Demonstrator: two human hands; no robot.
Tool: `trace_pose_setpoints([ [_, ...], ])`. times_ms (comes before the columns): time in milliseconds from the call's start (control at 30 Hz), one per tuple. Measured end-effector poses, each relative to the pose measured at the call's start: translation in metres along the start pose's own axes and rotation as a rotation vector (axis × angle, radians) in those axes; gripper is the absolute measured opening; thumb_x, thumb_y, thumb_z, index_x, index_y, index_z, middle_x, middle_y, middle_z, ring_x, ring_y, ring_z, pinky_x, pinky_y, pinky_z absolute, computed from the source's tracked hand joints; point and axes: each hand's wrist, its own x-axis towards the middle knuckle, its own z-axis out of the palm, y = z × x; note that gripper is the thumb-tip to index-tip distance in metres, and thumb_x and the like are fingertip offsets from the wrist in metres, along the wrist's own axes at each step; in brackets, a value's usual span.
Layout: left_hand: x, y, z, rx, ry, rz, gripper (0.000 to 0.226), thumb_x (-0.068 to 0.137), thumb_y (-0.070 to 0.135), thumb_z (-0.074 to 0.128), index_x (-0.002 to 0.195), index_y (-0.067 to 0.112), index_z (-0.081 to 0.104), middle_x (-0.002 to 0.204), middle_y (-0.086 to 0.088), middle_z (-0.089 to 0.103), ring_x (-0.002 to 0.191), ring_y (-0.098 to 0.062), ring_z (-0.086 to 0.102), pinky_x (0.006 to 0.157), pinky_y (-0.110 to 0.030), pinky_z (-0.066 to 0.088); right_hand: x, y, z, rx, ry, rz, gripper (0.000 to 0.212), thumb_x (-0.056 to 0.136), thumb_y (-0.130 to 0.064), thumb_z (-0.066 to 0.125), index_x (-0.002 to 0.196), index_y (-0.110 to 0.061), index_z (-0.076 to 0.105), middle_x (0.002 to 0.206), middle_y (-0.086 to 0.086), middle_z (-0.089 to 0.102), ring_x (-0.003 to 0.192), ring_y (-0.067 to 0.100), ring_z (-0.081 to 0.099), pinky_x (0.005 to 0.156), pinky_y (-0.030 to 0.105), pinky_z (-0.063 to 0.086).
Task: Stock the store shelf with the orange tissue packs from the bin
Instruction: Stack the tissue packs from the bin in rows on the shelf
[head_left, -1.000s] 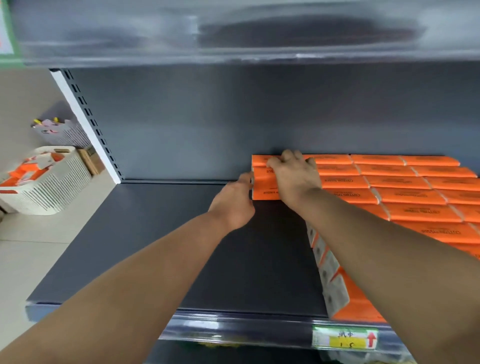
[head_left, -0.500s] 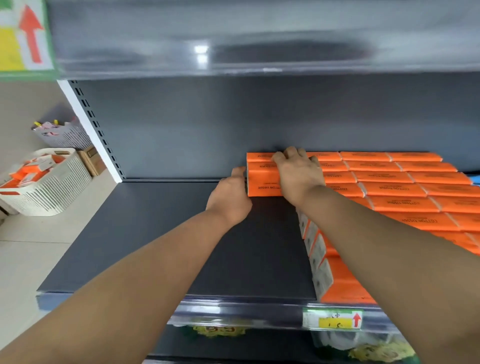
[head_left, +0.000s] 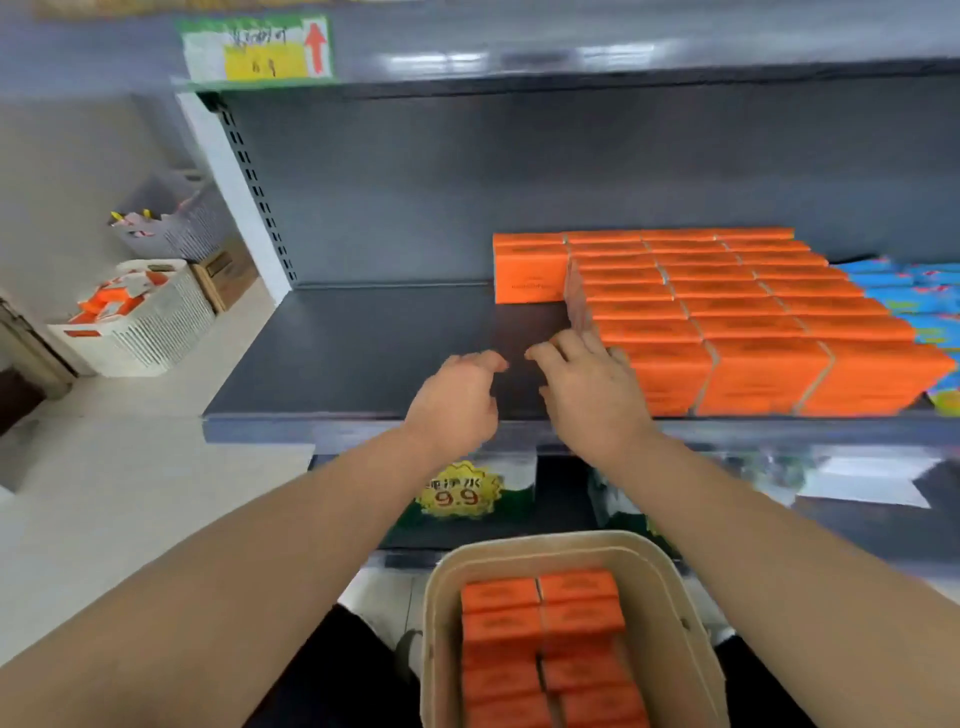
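Both hands hover over the flat, dark shelf (head_left: 363, 353): left hand (head_left: 457, 400) and right hand (head_left: 587, 384), fingers loose, holding nothing. Boxy orange tissue packs (head_left: 727, 312) sit in tight rows on the shelf's right side, just beside the right hand. More fill the rounded beige bin (head_left: 670, 597) below.

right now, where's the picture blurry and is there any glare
Head view: motion blur smears the blue packs at the right edge; glare streaks the upper shelf lip; print on the orange tissue packs is too soft to read; the wide lens bows straight edges.
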Motion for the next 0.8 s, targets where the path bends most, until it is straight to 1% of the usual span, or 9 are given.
trace_pose_setpoints([
  [100, -0.052, -0.002, 0.036, -0.011, -0.091, 0.006, 0.046, 0.086, 0.004, 0.050, 0.131, 0.014, 0.051, 0.128, -0.008, 0.057, 0.120, -0.026, 0.050, 0.094, -0.039, 0.047, -0.062, -0.015, 0.019, 0.023, -0.064, 0.004, 0.048, 0.058, -0.006, 0.080, 0.102, -0.019, 0.064, 0.093, 0.004, 0.061, 0.088, 0.028, 0.058, 0.066, 0.036, 0.044],
  [167, -0.085, -0.005, 0.064, -0.008, -0.176, -0.015, 0.047, 0.085, 0.003, 0.052, 0.130, 0.014, 0.051, 0.127, -0.008, 0.058, 0.120, -0.025, 0.051, 0.096, -0.039, 0.046, -0.101, -0.020, 0.034, 0.009, -0.175, 0.027, 0.049, 0.061, -0.008, 0.080, 0.105, -0.020, 0.063, 0.096, 0.002, 0.060, 0.091, 0.026, 0.058, 0.069, 0.037, 0.046],
  [267, -0.127, -0.010, 0.099, 0.005, -0.324, -0.076, 0.045, 0.084, 0.009, 0.055, 0.128, 0.020, 0.051, 0.123, -0.004, 0.058, 0.117, -0.024, 0.052, 0.094, -0.039, 0.047, -0.152, -0.019, 0.053, 0.041, -0.395, 0.054, 0.049, 0.080, -0.008, 0.064, 0.124, -0.024, 0.052, 0.116, 0.001, 0.054, 0.109, 0.025, 0.049, 0.087, 0.039, 0.042],
  [333, -0.143, -0.006, 0.116, 0.073, -0.433, -0.098, 0.039, 0.085, 0.013, 0.055, 0.123, 0.020, 0.052, 0.116, -0.002, 0.059, 0.111, -0.024, 0.056, 0.089, -0.039, 0.050, -0.183, -0.014, 0.063, 0.052, -0.520, 0.101, 0.044, 0.087, -0.011, 0.053, 0.128, -0.026, 0.047, 0.123, -0.001, 0.050, 0.117, 0.023, 0.045, 0.094, 0.039, 0.039],
  [400, -0.151, 0.001, 0.126, 0.165, -0.515, -0.073, 0.035, 0.086, 0.012, 0.054, 0.120, 0.018, 0.053, 0.114, -0.005, 0.061, 0.106, -0.026, 0.059, 0.085, -0.037, 0.051, -0.208, -0.011, 0.072, 0.057, -0.615, 0.162, 0.041, 0.089, -0.016, 0.050, 0.128, -0.028, 0.046, 0.127, -0.002, 0.050, 0.120, 0.022, 0.043, 0.096, 0.039, 0.037],
  [467, -0.156, 0.010, 0.136, 0.259, -0.581, -0.026, 0.038, 0.087, 0.008, 0.052, 0.124, 0.014, 0.050, 0.117, -0.009, 0.059, 0.106, -0.028, 0.058, 0.084, -0.038, 0.049, -0.226, -0.010, 0.082, 0.067, -0.717, 0.206, 0.040, 0.090, -0.014, 0.047, 0.128, -0.027, 0.046, 0.128, 0.000, 0.049, 0.121, 0.023, 0.043, 0.095, 0.039, 0.038],
  [567, -0.158, 0.011, 0.150, 0.414, -0.651, 0.070, 0.037, 0.089, 0.007, 0.049, 0.126, 0.011, 0.047, 0.123, -0.012, 0.056, 0.113, -0.030, 0.052, 0.087, -0.041, 0.046, -0.236, -0.016, 0.096, 0.103, -0.775, 0.208, 0.041, 0.091, -0.010, 0.041, 0.129, -0.025, 0.046, 0.129, 0.001, 0.048, 0.123, 0.024, 0.041, 0.095, 0.038, 0.038],
  [633, -0.156, 0.007, 0.157, 0.448, -0.693, 0.044, 0.037, 0.090, 0.008, 0.048, 0.126, 0.010, 0.047, 0.125, -0.012, 0.055, 0.116, -0.030, 0.050, 0.089, -0.040, 0.046, -0.237, -0.020, 0.106, 0.129, -0.777, 0.198, 0.041, 0.092, -0.009, 0.039, 0.130, -0.024, 0.045, 0.131, 0.001, 0.047, 0.125, 0.023, 0.040, 0.096, 0.039, 0.036],
  [800, -0.146, 0.003, 0.172, 0.386, -0.747, -0.049, 0.032, 0.091, 0.010, 0.045, 0.123, 0.011, 0.049, 0.122, -0.013, 0.057, 0.112, -0.030, 0.054, 0.087, -0.040, 0.048, -0.236, -0.021, 0.133, 0.136, -0.820, 0.213, 0.042, 0.092, -0.007, 0.036, 0.129, -0.024, 0.045, 0.132, 0.001, 0.047, 0.126, 0.023, 0.039, 0.097, 0.039, 0.035],
])
